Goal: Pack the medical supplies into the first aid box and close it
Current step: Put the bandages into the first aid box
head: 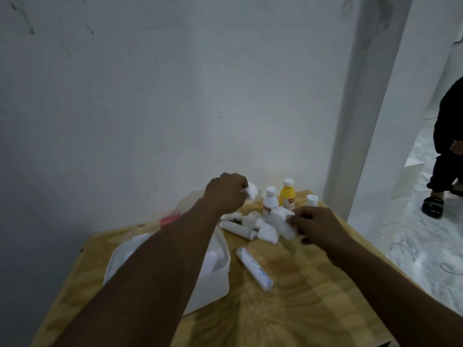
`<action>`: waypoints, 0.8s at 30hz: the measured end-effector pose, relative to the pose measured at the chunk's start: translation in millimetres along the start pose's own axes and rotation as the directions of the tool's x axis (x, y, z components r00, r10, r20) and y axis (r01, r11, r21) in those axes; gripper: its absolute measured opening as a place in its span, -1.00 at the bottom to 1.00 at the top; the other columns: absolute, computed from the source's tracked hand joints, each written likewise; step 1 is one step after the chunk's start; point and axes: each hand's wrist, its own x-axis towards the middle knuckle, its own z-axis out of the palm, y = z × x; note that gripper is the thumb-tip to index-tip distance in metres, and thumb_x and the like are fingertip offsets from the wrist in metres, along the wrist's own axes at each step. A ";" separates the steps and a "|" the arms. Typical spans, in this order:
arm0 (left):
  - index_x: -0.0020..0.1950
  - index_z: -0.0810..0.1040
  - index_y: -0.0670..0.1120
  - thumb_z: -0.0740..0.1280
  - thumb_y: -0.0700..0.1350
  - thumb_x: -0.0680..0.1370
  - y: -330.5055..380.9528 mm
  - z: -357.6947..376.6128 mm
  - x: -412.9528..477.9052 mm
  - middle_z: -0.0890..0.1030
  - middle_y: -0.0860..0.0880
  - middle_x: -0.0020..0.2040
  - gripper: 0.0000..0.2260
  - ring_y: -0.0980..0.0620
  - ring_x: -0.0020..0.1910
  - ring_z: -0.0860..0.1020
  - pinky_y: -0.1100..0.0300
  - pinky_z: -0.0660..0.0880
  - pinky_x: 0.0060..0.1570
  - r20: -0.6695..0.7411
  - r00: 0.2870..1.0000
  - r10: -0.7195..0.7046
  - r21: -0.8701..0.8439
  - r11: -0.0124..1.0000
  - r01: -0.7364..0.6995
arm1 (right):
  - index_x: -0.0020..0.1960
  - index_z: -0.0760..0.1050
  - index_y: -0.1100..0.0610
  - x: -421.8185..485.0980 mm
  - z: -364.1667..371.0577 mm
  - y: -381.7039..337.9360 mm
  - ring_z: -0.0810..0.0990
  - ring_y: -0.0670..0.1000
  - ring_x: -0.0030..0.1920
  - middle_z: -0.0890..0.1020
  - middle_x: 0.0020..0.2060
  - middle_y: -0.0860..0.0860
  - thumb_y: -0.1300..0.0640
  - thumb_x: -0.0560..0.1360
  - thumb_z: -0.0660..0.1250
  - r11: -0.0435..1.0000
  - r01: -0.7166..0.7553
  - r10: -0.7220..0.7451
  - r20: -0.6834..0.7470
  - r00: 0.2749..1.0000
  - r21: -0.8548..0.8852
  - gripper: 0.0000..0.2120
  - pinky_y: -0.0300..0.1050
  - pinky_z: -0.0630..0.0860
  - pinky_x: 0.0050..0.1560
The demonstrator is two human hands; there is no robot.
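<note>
On the light wooden table (288, 309), low centre, sits the open white plastic first aid box (215, 279) beside a white wrapped bandage roll (254, 269), then the right hand (318, 224) pinching a white cotton wad (288, 225), and farthest up, the left hand (225, 194) gripping another fluffy white cotton piece (253, 191).

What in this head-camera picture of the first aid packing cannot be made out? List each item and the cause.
- Contents of the first aid box: head view, hidden by the left forearm.
- Labels on the white bottle and yellow bottle: too small, blurred.
- What the right hand grips: blurred white wad.
- Table front: cut off by the frame's edge.
</note>
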 end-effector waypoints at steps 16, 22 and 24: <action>0.00 0.73 -0.03 0.47 -0.08 0.45 -130.0 -137.9 -156.3 0.68 0.03 -0.16 -0.84 0.06 -0.16 0.61 0.20 0.52 -0.15 0.033 0.964 -0.263 -0.037 0.964 0.264 | -0.04 0.62 0.01 -99.9 182.3 -121.6 0.62 -0.04 -0.14 0.69 -0.16 -0.04 -0.08 0.42 0.31 0.679 0.692 -0.581 0.398 0.710 -0.243 -0.77 -0.07 0.54 -0.11; 0.06 0.73 -0.10 0.48 -0.12 0.48 -129.1 -127.9 -183.9 0.62 0.13 -0.23 -0.82 0.20 -0.28 0.54 0.36 0.41 -0.26 0.250 0.941 -0.226 -0.002 0.972 0.234 | 0.06 0.56 0.04 -122.8 205.4 -105.6 0.58 0.04 -0.06 0.60 -0.12 -0.01 -0.10 0.48 0.31 0.532 0.761 -0.598 0.472 0.648 -0.371 -0.74 -0.13 0.38 -0.19; 0.07 0.74 -0.08 0.48 -0.08 0.49 -125.7 -118.6 -185.7 0.70 0.04 -0.09 -0.81 0.14 -0.20 0.58 0.30 0.46 -0.17 0.324 0.921 -0.216 0.039 0.976 0.215 | -0.04 0.60 0.04 -120.9 206.0 -102.7 0.55 0.06 -0.05 0.58 -0.18 -0.01 -0.17 0.47 0.29 0.507 0.773 -0.587 0.504 0.633 -0.381 -0.71 -0.07 0.46 -0.18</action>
